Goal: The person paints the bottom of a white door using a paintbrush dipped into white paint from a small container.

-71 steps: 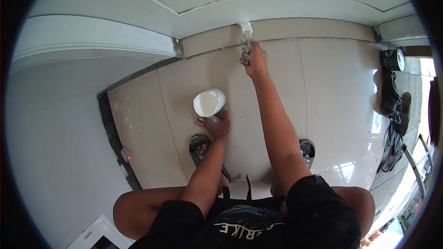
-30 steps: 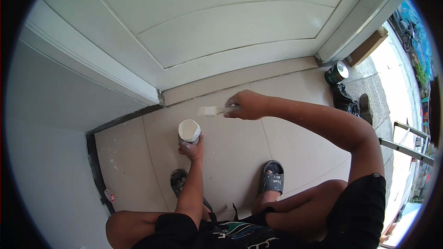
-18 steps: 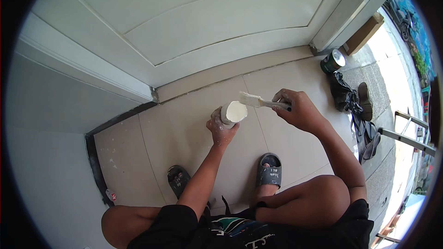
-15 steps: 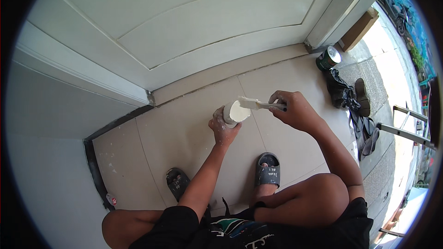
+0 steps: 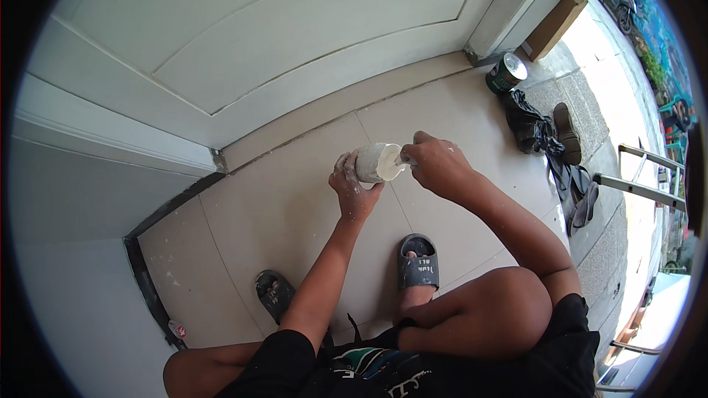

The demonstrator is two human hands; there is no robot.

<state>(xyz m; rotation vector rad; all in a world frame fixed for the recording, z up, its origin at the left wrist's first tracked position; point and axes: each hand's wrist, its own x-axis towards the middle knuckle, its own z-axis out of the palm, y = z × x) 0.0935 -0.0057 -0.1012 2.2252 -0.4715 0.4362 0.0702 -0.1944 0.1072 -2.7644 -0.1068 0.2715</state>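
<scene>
My left hand (image 5: 357, 190) wraps round a paint-smeared white cup (image 5: 369, 163) from the near left, above the tiled floor. The cup is tipped with its mouth to the right, and creamy white paint (image 5: 390, 163) shows inside. My right hand (image 5: 436, 163) is closed on a paintbrush (image 5: 405, 161) at the cup's mouth. The brush end dips inside the cup, and the fingers cover most of its handle. White spatters mark both hands.
A white panelled door (image 5: 324, 44) stands ahead. At right are a green paint can (image 5: 507, 74), a black plastic bag (image 5: 529, 121), dark shoes (image 5: 566, 133), grey sandals (image 5: 583, 208) and a metal ladder (image 5: 641, 190). My grey slides (image 5: 418, 269) rest on the tiles.
The brush has gone from above the rim into the cup, with my right hand moving left to it. The cup has tilted further over to the right.
</scene>
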